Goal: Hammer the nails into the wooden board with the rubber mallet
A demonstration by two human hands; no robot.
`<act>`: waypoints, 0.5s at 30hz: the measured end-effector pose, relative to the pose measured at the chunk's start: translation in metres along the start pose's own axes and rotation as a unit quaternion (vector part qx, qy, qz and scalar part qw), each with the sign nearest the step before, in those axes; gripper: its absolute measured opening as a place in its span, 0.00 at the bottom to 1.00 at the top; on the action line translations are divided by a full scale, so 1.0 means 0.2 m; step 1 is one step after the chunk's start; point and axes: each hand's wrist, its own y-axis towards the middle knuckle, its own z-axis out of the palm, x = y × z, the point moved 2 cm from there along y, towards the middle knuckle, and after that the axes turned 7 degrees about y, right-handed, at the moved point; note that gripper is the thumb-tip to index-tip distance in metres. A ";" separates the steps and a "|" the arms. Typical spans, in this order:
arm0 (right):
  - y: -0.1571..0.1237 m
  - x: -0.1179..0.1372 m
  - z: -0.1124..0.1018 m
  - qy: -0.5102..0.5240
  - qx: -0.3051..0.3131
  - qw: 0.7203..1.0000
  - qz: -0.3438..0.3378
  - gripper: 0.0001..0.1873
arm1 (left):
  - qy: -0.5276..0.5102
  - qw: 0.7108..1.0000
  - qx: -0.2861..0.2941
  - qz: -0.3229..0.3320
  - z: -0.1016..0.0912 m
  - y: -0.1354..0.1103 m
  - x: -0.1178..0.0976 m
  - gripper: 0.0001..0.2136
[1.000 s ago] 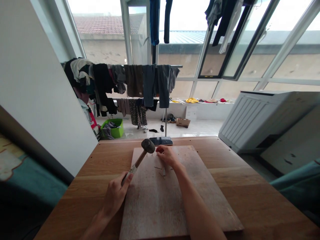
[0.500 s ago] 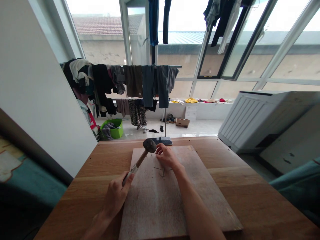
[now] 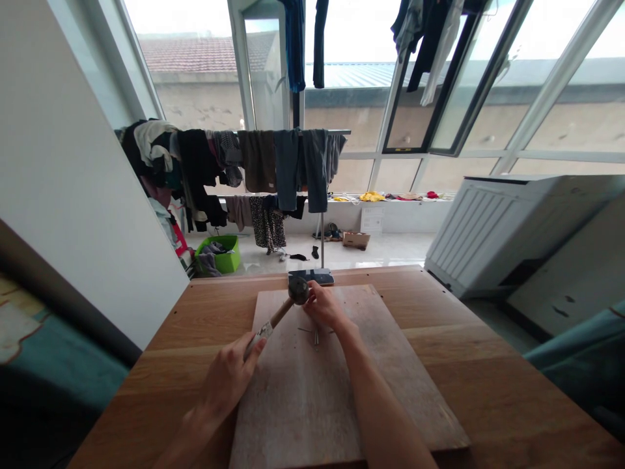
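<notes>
My left hand (image 3: 233, 368) is closed round the pale handle of a mallet (image 3: 280, 314), whose dark round head is up by my other hand's fingertips. On the far part of a worn wooden board (image 3: 293, 404), my right hand (image 3: 322, 303) has its fingers pinched together. The mallet head partly covers those fingertips, so what they hold is hidden. Several loose nails (image 3: 316, 336) lie on the board just below my right hand, partly beside its wrist.
The board rests on a wooden table (image 3: 161, 378). A dark phone-like slab (image 3: 322, 276) lies at the table's far edge. Beyond stand a clothes rack (image 3: 336, 132) hung with laundry, a green basket (image 3: 227, 260) and a white ribbed appliance (image 3: 469, 228) to the right.
The mallet head has come down and slightly right, toward my right fingertips, as my left hand shifted a little right. My right hand stays pinched in nearly the same place.
</notes>
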 end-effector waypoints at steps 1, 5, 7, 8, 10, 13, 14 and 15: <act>0.00 0.00 0.00 -0.001 0.002 1.000 0.000 0.20 | 0.001 1.000 0.006 0.000 0.00 0.00 0.00 0.19; 0.00 0.01 0.00 -0.009 0.009 1.000 0.006 0.21 | 0.006 1.000 0.006 0.009 0.02 0.00 0.00 0.19; 0.00 0.02 -0.01 -0.017 0.011 1.000 0.012 0.20 | 0.014 1.000 0.014 0.013 0.03 0.00 -0.01 0.19; 0.00 0.02 -0.02 -0.022 0.015 1.000 0.017 0.20 | 0.017 1.000 0.016 0.014 0.03 -0.01 -0.01 0.19; 0.00 0.02 -0.04 -0.035 0.026 0.999 0.032 0.17 | 0.018 1.000 0.009 0.012 0.04 -0.01 -0.01 0.19; -0.01 0.03 -0.10 -0.059 0.063 0.994 0.067 0.12 | 0.003 0.999 -0.035 0.006 0.05 -0.02 0.01 0.20; -0.02 0.03 -0.11 -0.066 0.083 0.991 0.077 0.12 | -0.004 0.999 -0.048 0.004 0.05 -0.02 0.02 0.21; -0.03 0.04 -0.12 -0.071 0.107 0.988 0.085 0.13 | -0.012 0.998 -0.057 0.002 0.05 -0.02 0.03 0.21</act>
